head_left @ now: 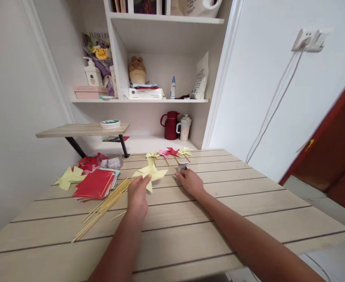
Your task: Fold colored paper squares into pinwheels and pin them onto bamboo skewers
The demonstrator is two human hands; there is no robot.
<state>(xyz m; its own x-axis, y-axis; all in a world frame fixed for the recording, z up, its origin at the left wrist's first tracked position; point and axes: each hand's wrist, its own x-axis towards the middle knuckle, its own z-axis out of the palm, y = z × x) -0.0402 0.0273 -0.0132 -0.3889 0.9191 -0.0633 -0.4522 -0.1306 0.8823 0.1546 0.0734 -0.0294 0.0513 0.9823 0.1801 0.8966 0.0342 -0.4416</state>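
Note:
My left hand [137,196] pinches a pale yellow paper pinwheel [150,172] between thumb and fingers, just above the table. My right hand [191,182] has its fingers closed at a small silvery-grey container [182,166]; its contents do not show. Left of my left hand lies a loose bundle of thin wooden sticks [104,207]. One more stick [118,216] pokes out beside my wrist. Farther back, several finished pinwheels on sticks lie in a row, among them a red pinwheel [172,151] and a pink pinwheel [163,153].
At the left are a stack of coloured paper squares [94,184], a yellow paper pinwheel [69,178], red folded paper [91,161] and a clear plastic box [112,161]. A small raised stand [81,130] stands behind them. A red jug [171,126] and a cup [185,128] are under the shelf.

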